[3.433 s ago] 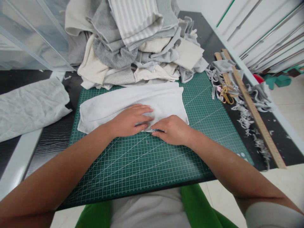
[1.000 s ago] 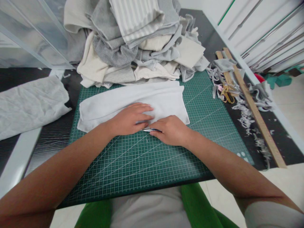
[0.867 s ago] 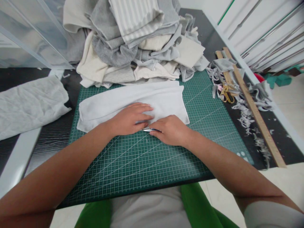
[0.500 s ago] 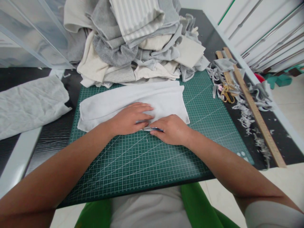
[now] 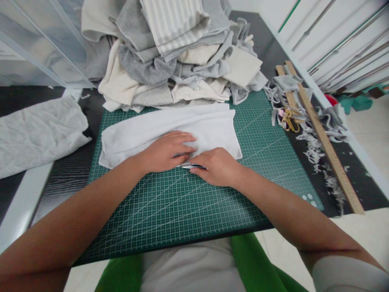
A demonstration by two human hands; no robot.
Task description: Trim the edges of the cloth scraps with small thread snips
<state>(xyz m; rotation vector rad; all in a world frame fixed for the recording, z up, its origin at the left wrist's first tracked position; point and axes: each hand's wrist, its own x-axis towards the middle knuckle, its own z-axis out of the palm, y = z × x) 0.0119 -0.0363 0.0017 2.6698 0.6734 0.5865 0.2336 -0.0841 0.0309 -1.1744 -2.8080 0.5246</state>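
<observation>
A folded white cloth [image 5: 209, 125] lies across the green cutting mat [image 5: 182, 211]. My left hand [image 5: 167, 153] rests on the cloth near its front edge, fingers spread and pointing right. Just to its right, my right hand [image 5: 217, 166] is closed around a small pointed metal tool [image 5: 196, 165], perhaps snips. The tool's silver tip points left at the cloth's front edge, close to my left thumb. Most of its handle is hidden in my right hand.
Behind the cloth rises a pile of grey, cream and striped fabrics [image 5: 146, 65]. A pale grey cloth [image 5: 42, 132] lies at the left. On the right are a wooden ruler [image 5: 331, 150], gold-handled scissors [image 5: 290, 121] and fabric scraps [image 5: 313, 148].
My right hand and the tool have shifted slightly left, towards my left hand. My left hand and the cloth look nearly unchanged.
</observation>
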